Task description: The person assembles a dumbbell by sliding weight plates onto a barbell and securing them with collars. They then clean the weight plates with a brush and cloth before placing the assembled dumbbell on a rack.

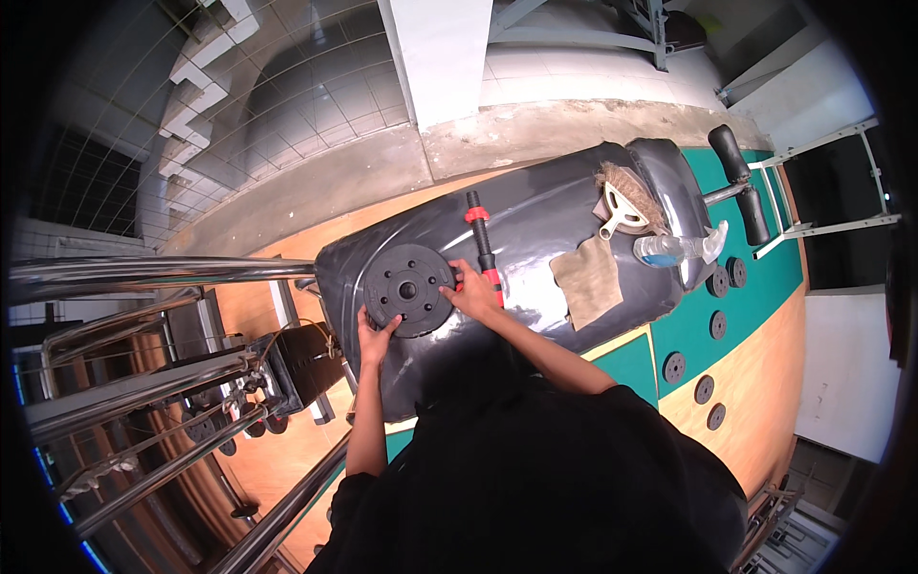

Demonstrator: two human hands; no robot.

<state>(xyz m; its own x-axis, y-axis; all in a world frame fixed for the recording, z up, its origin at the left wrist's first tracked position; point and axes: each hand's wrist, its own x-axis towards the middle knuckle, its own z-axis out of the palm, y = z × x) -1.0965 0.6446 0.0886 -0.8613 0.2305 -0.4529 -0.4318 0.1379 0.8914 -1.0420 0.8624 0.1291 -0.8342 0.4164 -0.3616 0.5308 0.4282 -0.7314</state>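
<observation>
Plate [408, 289] is being gripped by both hands: left hand [375, 337] at its 7 o'clock rim, right hand [471, 290] at 3. Slick tabletop [545, 215]; plate could be slipping, pinching fingers against bar [483, 244].

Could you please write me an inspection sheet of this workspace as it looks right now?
Surface: glossy black padded bench, lying on a floor of orange and green.
Job's things: black weight plate flat on the bench; red-and-black dumbbell bar beside it.
Clutter: tan cloth, brush, clear plastic bottle.
Hands: left hand on the plate's near edge; right hand between plate and bar.
Cables: nothing seen.
Surroundings: chrome rack bars at left; small black plates on the floor at right.
</observation>
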